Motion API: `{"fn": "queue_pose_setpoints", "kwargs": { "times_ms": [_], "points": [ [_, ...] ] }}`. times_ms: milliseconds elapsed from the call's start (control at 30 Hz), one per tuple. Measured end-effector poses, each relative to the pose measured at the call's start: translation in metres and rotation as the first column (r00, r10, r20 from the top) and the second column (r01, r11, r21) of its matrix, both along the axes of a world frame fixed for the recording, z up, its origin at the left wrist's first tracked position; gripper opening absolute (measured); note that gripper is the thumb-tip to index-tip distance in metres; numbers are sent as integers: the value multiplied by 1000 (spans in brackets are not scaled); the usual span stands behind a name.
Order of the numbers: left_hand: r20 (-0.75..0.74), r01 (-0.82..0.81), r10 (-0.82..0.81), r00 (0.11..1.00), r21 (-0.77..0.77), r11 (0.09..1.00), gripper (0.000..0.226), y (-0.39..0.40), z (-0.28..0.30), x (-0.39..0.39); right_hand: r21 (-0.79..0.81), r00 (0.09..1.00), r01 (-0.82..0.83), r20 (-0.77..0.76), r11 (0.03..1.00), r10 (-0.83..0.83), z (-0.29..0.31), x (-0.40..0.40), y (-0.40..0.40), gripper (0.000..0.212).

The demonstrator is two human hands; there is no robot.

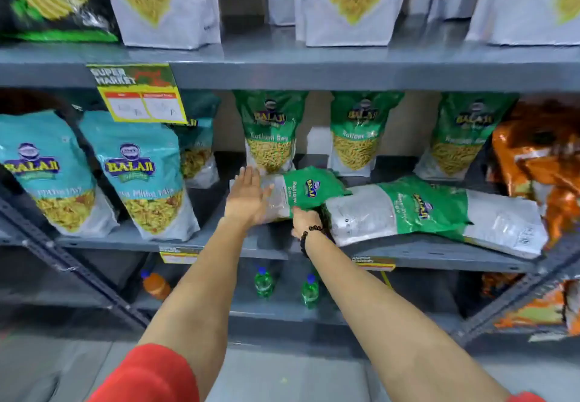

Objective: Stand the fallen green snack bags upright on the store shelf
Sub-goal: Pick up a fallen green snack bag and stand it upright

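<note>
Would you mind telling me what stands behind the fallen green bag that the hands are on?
Behind the fallen green bag, an upright green bag stands at the back of the shelf. Its lower edge is hidden by the fallen bag and the left hand.

teal snack bags (138, 175), orange bags (539, 163), green bottles (263, 282), yellow price tag (138, 94)

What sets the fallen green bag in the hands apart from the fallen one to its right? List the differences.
The left fallen bag is touched by both hands: the left hand lies flat on its clear end, the right hand grips its green edge. The right fallen bag is untouched. The left one looks shorter and its end overlaps the right one. Both lie sideways on the shelf and carry the same green Balaji print.
</note>
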State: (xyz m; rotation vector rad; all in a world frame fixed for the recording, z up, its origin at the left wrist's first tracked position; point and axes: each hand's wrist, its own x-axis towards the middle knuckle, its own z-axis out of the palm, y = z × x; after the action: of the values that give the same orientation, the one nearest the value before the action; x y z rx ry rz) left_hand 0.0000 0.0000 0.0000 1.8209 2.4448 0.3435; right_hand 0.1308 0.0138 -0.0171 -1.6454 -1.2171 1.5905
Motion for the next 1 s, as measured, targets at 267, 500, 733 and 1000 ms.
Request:
{"fn": "queue_pose_setpoints", "kwargs": {
  "times_ms": [267, 500, 733, 1000],
  "points": [
    [256, -45, 80, 963, -142, 989, 56, 26, -4, -29, -355, 868, 224, -351, 908, -351, -19, -19, 34, 66],
    [359, -260, 242, 901, 3, 966, 57, 25, -4, -45, -180, 821, 343, -420, 922, -388, -13, -28, 44, 32],
    [799, -519, 280, 533, 47, 854, 66, 15, -15, -51, 327, 913, 177, -407, 928, -31, 17, -31, 53, 27],
    [999, -518, 19, 34, 1, 855, 60, 22, 11, -51, 440, 945, -138, -209, 887, 250, 43, -37, 61, 35]
  ]
}}
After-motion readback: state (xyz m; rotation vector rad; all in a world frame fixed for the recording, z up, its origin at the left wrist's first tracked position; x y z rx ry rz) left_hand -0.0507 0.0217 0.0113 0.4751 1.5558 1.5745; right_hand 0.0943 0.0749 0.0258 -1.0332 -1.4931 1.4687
